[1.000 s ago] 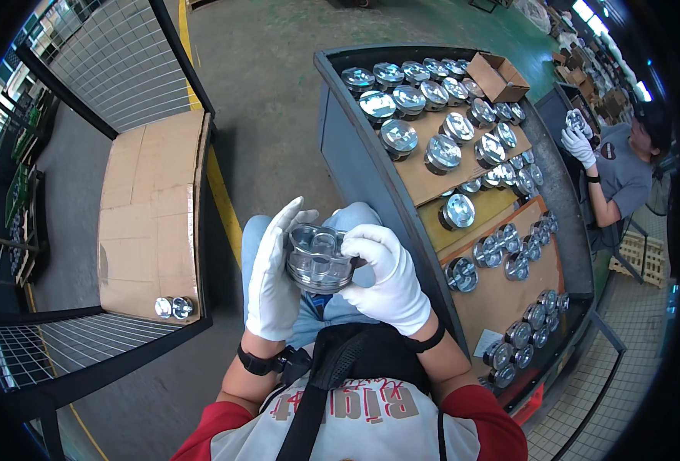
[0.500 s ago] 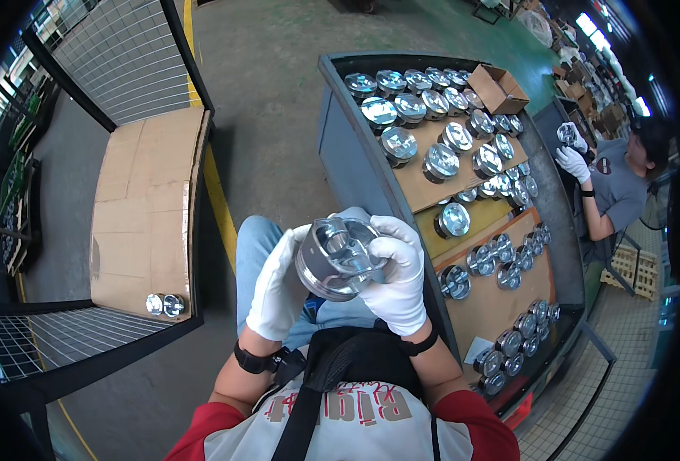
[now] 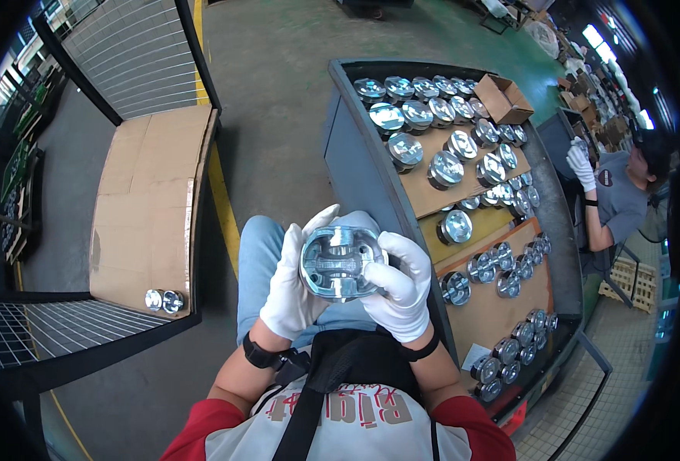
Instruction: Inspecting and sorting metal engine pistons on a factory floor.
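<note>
A shiny metal engine piston (image 3: 343, 263) is held up over my lap, its hollow underside with the pin bosses facing me. White gloves cover both hands. My left hand (image 3: 297, 280) supports the piston's left side, palm against it and fingertips pointing up past it. On the opposite side, my right hand (image 3: 401, 284) grips the rim, with its thumb laid across the near right edge. To my right stands a grey metal bin (image 3: 367, 154) bearing many similar pistons (image 3: 445, 170), some upright, others lying on their sides.
Cardboard sheets (image 3: 493, 307) and a small open carton (image 3: 503, 100) lie in the bin. On my left, a wire-sided cart (image 3: 144, 207) lined with cardboard carries two pistons (image 3: 164, 300) at its near corner. A gloved co-worker (image 3: 616, 192) stands beyond the bin's right side.
The piston has turned from a tilted side view so its hollow underside faces me. My right thumb has shifted along its rim. The co-worker's hands have moved.
</note>
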`<state>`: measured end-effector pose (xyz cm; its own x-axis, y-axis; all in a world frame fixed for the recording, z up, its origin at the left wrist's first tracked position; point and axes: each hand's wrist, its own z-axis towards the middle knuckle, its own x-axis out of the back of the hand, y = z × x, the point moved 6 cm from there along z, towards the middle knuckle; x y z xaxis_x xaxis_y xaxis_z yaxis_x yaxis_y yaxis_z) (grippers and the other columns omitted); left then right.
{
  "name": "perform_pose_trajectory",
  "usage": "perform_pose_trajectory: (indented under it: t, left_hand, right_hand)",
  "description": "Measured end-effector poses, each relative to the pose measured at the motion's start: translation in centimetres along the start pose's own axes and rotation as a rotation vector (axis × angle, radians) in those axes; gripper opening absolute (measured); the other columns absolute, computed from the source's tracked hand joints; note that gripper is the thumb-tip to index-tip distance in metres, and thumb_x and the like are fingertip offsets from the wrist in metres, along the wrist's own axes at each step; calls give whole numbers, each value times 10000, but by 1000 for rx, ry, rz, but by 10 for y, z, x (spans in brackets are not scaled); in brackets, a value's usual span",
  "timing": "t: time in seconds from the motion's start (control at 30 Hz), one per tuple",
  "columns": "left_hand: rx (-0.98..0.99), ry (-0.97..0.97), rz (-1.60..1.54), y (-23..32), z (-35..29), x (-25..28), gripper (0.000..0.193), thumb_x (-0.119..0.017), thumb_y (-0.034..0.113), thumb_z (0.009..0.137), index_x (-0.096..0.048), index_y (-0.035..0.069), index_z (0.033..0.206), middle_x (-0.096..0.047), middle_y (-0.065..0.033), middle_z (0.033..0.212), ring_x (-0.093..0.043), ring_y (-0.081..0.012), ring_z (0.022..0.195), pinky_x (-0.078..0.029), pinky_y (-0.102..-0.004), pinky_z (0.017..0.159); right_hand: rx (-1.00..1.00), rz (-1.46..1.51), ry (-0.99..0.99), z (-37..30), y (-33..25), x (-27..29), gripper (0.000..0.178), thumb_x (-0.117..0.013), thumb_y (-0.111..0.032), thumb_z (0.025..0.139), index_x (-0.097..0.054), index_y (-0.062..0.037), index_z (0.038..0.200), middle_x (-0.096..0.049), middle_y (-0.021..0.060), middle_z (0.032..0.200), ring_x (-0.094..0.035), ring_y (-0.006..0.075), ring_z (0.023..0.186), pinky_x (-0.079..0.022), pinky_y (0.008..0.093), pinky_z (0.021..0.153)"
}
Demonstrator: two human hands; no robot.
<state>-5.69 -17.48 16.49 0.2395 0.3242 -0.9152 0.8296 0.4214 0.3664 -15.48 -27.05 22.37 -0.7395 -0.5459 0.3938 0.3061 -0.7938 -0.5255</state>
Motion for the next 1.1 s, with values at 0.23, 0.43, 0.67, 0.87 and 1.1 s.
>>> perform_pose_trajectory:
  t: [0.23,0.43,0.67,0.87,1.1]
  left_hand:
    - [-39,79,-252,5,0,14,682,-365,627,1019,-402,124,1478,-600,-245,1233,-671,-372,1059,-621,-526,825]
    - [15,-105,-336,3,-2,13,726,-288,684,1003,-457,127,1438,-597,-238,1228,-657,-485,958,-611,-567,650]
    - [46,-177,-523,1,-2,9,663,-340,581,1036,-473,42,1399,-595,-299,1220,-667,-517,817,-618,-526,548]
    - [61,-109,-519,2,-3,12,634,-332,546,1045,-449,29,1392,-567,-330,1240,-666,-530,895,-627,-568,598]
    - [69,-137,-518,4,3,16,617,-334,526,1044,-459,24,1380,-566,-370,1219,-665,-524,924,-637,-547,660]
  right_hand:
    - [53,61,-189,8,-8,-11,941,-952,-186,612,-462,-155,1414,-504,149,1328,-629,329,1113,-565,431,908]
    - [28,51,-228,4,-6,-13,1064,-963,-274,609,-393,-151,1499,-526,152,1303,-614,328,1125,-562,433,900]
    - [7,73,-222,5,-6,-13,1053,-957,-301,636,-388,-138,1507,-531,159,1290,-640,331,1089,-572,429,881]
    - [-20,58,-232,1,0,-15,1004,-934,-302,682,-389,-81,1496,-535,187,1284,-656,355,1059,-576,437,873]
    - [-78,41,-276,1,5,-17,939,-924,-286,696,-432,-37,1457,-557,202,1271,-660,360,1060,-572,434,884]
